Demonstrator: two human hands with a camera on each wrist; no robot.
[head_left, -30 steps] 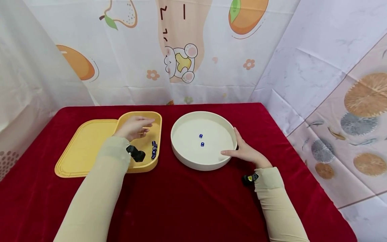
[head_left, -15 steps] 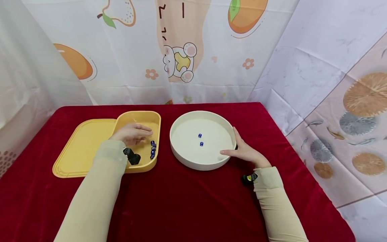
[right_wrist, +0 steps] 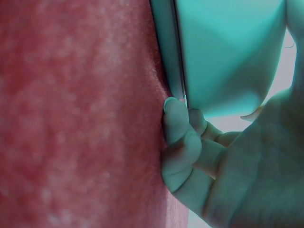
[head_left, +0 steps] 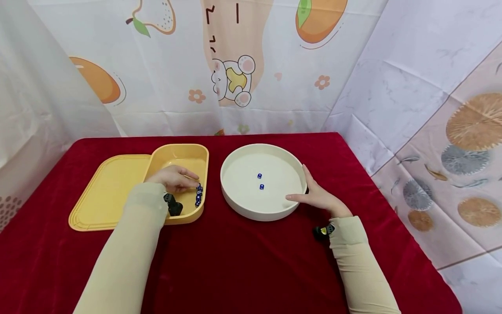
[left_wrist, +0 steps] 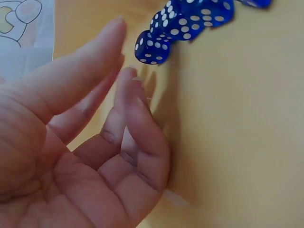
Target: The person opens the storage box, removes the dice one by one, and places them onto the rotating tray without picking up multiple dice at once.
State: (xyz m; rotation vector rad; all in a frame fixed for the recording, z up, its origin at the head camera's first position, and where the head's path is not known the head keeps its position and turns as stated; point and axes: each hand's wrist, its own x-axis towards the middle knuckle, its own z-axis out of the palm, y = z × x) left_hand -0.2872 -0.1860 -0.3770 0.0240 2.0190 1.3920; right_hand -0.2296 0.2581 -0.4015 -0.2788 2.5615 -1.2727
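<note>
Inside the yellow box [head_left: 188, 159], my left hand [head_left: 175, 178] reaches down with fingers loosely bent, beside several blue dice [head_left: 198, 196] along the right wall. In the left wrist view, the fingertips stop just short of the nearest die [left_wrist: 152, 47], and nothing shows between thumb and fingers. My right hand [head_left: 319, 196] holds the right side of a round white tray [head_left: 241, 192], thumb over the rim. The right wrist view shows its fingers [right_wrist: 178, 156] curled against the tray's outer wall. Two blue dice [head_left: 261, 187] lie apart in the tray.
A flat yellow lid [head_left: 110, 187] lies left of the box, meeting its left side. Dark red cloth [head_left: 243, 261] covers the table. Printed curtains [head_left: 157, 87] hang behind it and on both sides.
My left hand has come down and toward the front of the box, its fingertips now close to the dice. The right hand and the white tray keep their place.
</note>
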